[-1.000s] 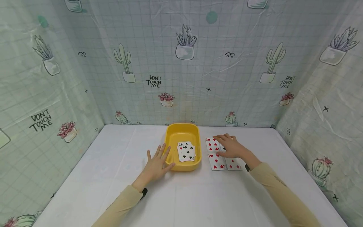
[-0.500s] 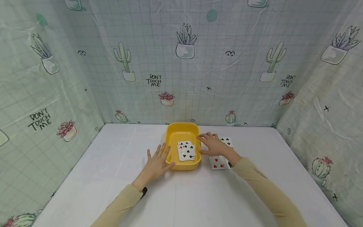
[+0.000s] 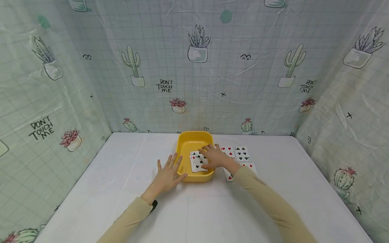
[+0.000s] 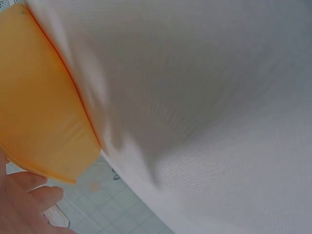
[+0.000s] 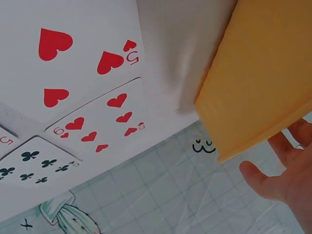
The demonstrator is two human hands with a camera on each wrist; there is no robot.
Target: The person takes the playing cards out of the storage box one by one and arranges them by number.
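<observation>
Yellow tray (image 3: 193, 141) with playing cards (image 3: 197, 164) inside

On the white table (image 3: 182, 216), the tray holds its small stack slightly toward 5 o'clock, spades uppermost. At the tray's 8 o'clock, the left hand (image 3: 165, 177) spreads its fingers wide against the rim. The right hand (image 3: 215, 158) reaches over the 3 o'clock side, above the stack — fingers lightly bent, thumb well apart; whether they touch a card I cannot tell. From 3 to 4 o'clock outside lie a six of hearts (image 5: 105, 122), six of clubs (image 3: 242, 154), five of hearts (image 5: 58, 63) and a diamond card (image 3: 250, 166).
</observation>
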